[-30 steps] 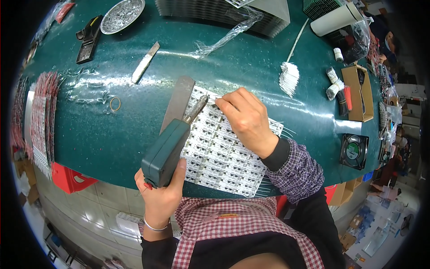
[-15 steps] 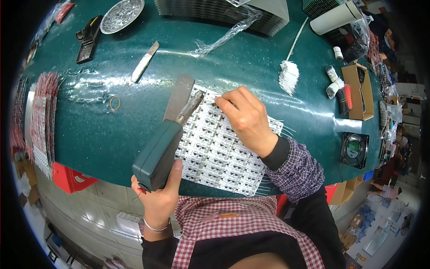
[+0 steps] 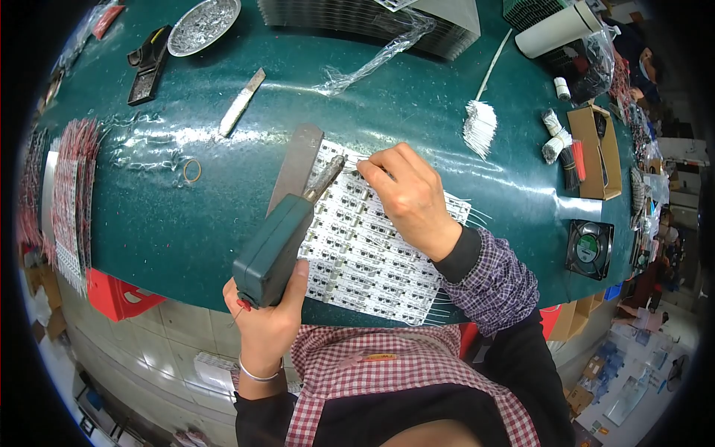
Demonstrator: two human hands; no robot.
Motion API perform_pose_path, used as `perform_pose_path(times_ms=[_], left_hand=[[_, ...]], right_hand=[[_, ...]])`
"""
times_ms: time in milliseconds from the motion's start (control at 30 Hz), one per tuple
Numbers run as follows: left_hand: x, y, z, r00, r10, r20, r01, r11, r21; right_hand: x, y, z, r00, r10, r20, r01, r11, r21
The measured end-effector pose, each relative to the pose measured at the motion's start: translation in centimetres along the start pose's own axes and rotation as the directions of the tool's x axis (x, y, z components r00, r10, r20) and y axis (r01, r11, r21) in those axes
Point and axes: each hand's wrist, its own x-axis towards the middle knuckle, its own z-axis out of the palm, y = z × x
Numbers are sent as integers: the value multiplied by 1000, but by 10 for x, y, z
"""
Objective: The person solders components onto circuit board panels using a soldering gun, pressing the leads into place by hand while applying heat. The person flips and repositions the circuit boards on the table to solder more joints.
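A white panel of small circuit boards (image 3: 357, 246) lies on the green table in front of me, thin white wires sticking out along its right side. My left hand (image 3: 272, 320) is wrapped around a dark green gun-shaped tool (image 3: 274, 249) with a metal tip. That tip reaches over the panel's upper left part, close to my right fingertips. My right hand (image 3: 410, 194) is closed in a pinch at the panel's top edge; what the fingers hold is too small to make out. A flat grey metal bar (image 3: 296, 164) lies along the panel's left edge.
Farther off are a utility knife (image 3: 242, 103), a dish of silvery scraps (image 3: 203, 27), a black tool (image 3: 148, 65) and stacked panels (image 3: 372, 30). White wires (image 3: 480, 128), a cardboard box (image 3: 599, 153) and a fan (image 3: 589, 249) sit right; wired boards (image 3: 71, 201) stand left.
My left hand has shifted the green tool slightly to the right, its tip now nearer my right fingertips. My right hand and the panel stay in place.
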Motion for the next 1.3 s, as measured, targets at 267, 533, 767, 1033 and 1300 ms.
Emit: perform_pose_path(times_ms=[267,533,767,1033,1300], left_hand=[[-7,2,-6,991,-42,-125,45,999,15],[-9,-4,-12,993,56,-103,-49,996,72],[-13,-3,-12,991,-2,-135,6,1000,26],[-13,2,-7,994,-40,-101,36,999,-39],[-9,-3,-4,999,-20,-39,19,1000,-22]], right_hand=[[0,0,-1,1000,7,1,-7,1000,-7],[-3,-4,-13,999,22,29,-21,999,-40],[0,-16,-19,999,22,-24,-22,1000,13],[-8,-11,-2,999,30,29,-29,999,-14],[-6,-13,-3,999,35,19,-34,999,-30]])
